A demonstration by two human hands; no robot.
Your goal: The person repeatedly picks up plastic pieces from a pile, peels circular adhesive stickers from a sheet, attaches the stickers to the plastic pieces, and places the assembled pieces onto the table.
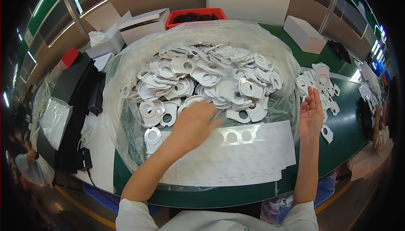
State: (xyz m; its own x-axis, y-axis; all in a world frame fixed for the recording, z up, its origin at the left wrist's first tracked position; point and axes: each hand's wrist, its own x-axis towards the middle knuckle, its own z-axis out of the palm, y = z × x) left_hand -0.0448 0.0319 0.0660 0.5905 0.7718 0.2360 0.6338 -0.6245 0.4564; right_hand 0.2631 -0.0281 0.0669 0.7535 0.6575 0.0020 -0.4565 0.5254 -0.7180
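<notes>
A large heap of white flat plastic pieces [206, 77], each with a round hole, lies on a clear plastic bag [278, 108]. My left hand [195, 123] is over the near edge of the heap, beside a white holed piece [190, 101]. Its thumb and fingers are apart, and no held thing shows. Below it lie white sheets [236, 163]; the top one has a row of pale round spots. My right hand [311, 115] is raised at the right with its fingers stretched out and nothing in it, near a smaller group of white pieces [327, 98].
A red bin [196, 15] with dark things stands at the back, beside white boxes [145, 24]. Another white box [304, 35] is at the back right. On the left are black foam-like slabs [69, 104] and a bagged white item [56, 121]. Other people sit at both sides.
</notes>
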